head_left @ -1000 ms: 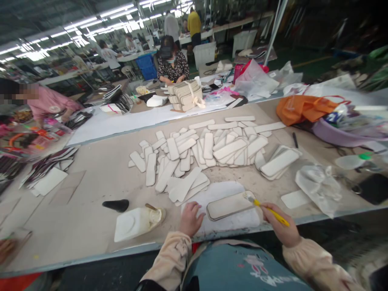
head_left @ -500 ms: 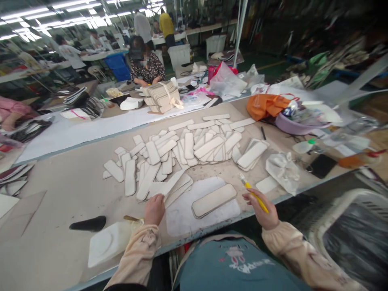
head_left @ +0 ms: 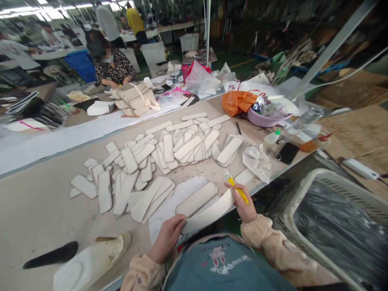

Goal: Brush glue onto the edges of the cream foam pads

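Note:
A long white strip with rounded ends [head_left: 209, 214] spans both hands near the table's front edge. My left hand [head_left: 168, 236] pinches its left end. My right hand [head_left: 244, 202] grips a yellow-handled brush [head_left: 238, 190] with a pale tip, and its fingers also hold the strip's right end. Just beyond the strip, a similar strip with a dark edge [head_left: 197, 198] lies on a white sheet [head_left: 156, 230]. Several overlapping strips [head_left: 157, 198] rest left of that sheet. A broad heap of such strips [head_left: 169, 149] covers the middle of the table.
At the lower left lie a cut-open white plastic container [head_left: 87, 266] and a black tapered object [head_left: 51, 255]. A knotted plastic bag [head_left: 257, 161], a phone [head_left: 288, 153] and a purple basin [head_left: 266, 118] are at the right. A plastic crate [head_left: 291, 218] stands beside the table. Opposite sits a person [head_left: 115, 66].
My left hand has brought a strip from the small stack over to the front edge. My right hand, still with the brush, has taken the strip's other end. The view has swung right.

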### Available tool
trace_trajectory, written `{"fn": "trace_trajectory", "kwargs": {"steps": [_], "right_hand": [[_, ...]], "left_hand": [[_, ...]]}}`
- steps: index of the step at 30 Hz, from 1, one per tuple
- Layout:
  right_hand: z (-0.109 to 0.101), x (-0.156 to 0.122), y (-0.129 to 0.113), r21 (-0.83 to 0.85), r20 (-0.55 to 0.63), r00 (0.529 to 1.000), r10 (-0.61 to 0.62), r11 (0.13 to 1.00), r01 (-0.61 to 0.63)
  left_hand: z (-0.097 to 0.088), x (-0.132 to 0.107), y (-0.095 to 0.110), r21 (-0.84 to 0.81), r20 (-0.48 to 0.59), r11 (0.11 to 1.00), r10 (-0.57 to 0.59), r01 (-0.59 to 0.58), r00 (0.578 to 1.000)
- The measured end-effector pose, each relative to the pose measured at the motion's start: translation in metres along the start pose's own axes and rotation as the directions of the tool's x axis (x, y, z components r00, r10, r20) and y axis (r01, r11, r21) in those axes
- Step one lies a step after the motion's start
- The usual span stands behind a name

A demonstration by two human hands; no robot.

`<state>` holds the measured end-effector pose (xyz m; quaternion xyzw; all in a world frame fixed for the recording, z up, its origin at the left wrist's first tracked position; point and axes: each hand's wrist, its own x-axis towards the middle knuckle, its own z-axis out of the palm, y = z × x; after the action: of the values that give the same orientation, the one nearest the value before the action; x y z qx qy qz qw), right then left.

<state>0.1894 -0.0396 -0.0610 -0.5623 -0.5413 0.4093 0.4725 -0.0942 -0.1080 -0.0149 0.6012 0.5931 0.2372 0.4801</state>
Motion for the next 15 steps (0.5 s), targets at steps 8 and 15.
{"fn": "trace_trajectory", "kwargs": {"steps": [8, 15], "right_hand": [[-0.001, 0.007, 0.02, -0.134, 0.027, 1.0, 0.006, 0.991, -0.003], [0.027, 0.056, 0.056, -0.451, 0.186, 0.977, -0.1, 0.875, 0.176]], "left_hand": [[0.025, 0.014, -0.055, -0.195, -0.13, 0.942, -0.302, 0.274, 0.944], [0.032, 0.043, -0.09, -0.118, -0.24, 0.934, -0.356, 0.337, 0.903]]}}
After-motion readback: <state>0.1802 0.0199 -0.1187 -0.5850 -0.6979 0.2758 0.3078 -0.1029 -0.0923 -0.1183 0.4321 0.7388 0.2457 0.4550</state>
